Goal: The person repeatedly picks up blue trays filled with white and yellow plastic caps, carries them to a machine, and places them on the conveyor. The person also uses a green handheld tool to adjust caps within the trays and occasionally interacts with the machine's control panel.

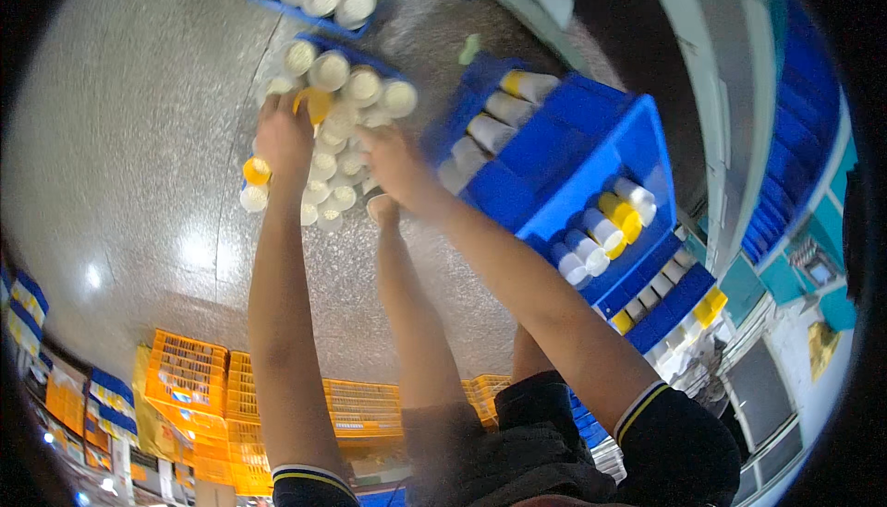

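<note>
Two bare hands reach down over a cluster of round cups. The left hand (285, 142) has its fingers bent at the rim of an orange cup (317, 104), apparently pinching it, though the far side of the grip is hidden. The right hand (397, 165), to that hand's right, is blurred, with fingers pointing in among the white cups (346, 122); I cannot tell whether it grips one. Holding by the rim probably suits such tight packing, since neighbouring cups leave little room around the sides. Their mouths face up, likely so that nothing spills.

Just beyond the fingers, a blue tray (344, 48) shows its edge beneath the cups, which hold something pale whose kind is too small to make out. Another orange-coloured cup (256, 171) sits nearer the body than the left hand. Farther ahead of both hands, a second blue tray (294, 9) carries similar cups, mostly white with one orange, also with pale contents. To the right of the right hand, blue crates (577, 119) contain rows of white and yellow cups (601, 228), seen from the side, so their contents are hidden.
</note>
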A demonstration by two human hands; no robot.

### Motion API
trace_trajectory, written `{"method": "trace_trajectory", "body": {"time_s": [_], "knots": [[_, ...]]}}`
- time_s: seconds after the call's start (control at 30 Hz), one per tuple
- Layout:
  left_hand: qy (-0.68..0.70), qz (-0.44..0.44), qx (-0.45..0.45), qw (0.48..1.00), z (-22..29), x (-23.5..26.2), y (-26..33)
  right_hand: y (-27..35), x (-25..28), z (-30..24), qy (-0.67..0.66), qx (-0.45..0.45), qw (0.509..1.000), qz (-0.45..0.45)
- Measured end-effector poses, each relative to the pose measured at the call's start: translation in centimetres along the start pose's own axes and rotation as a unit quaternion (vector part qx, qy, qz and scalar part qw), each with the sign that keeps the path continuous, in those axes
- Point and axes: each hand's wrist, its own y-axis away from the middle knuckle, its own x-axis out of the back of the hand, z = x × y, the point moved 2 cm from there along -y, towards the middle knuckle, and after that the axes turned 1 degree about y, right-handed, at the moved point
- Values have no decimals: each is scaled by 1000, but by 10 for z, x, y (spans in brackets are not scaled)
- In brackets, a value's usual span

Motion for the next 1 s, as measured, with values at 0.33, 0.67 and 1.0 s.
{"method": "trace_trajectory", "body": {"time_s": [0.33,0.67,1.0], "knots": [[224,-15,-57,973,351,114,77,215,304,1,-258,-23,946,194],[245,-4,-406,881,806,105,71,400,662,219,42,-47,866,496],[-62,-124,-378,916,887,-2,-3,337,735,300,70,-205,927,305]]}}
